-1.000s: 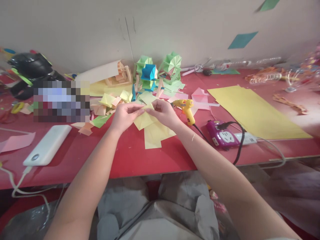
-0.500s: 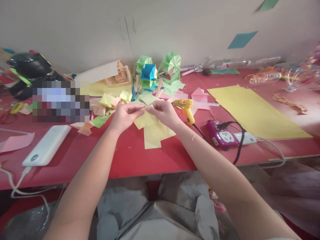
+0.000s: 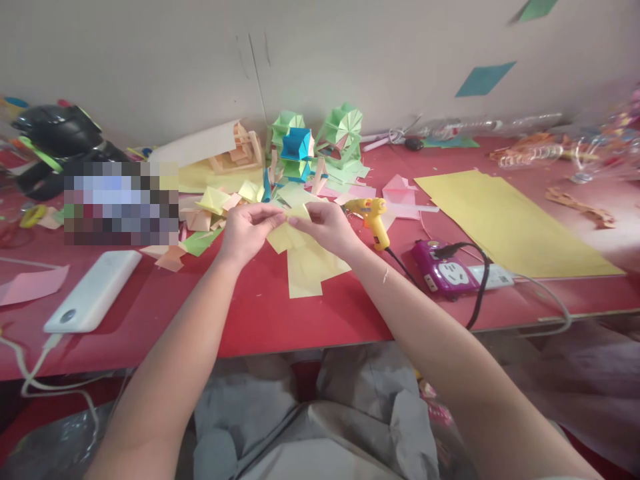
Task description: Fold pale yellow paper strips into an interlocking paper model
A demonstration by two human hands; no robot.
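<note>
My left hand (image 3: 250, 230) and my right hand (image 3: 327, 229) meet over the middle of the red table, fingertips almost touching. Between the right thumb and fingers is a small piece of pale yellow paper (image 3: 303, 212). The left thumb and fingers are pinched at its left side; whether they grip the same piece is hard to make out. Below the hands lie several flat pale yellow paper pieces (image 3: 305, 270). A yellow glue gun (image 3: 373, 220) rests just right of my right hand.
Folded green (image 3: 343, 127) and blue paper shapes (image 3: 297, 147) stand behind the hands. At right are a purple power socket (image 3: 445, 270) and yellow sheets (image 3: 525, 227). A white power bank (image 3: 94, 291) lies at left on the red table (image 3: 250, 327).
Both hands have shifted only slightly. The left fingertips have moved a little left, and more of the small yellow paper shows by the right fingers.
</note>
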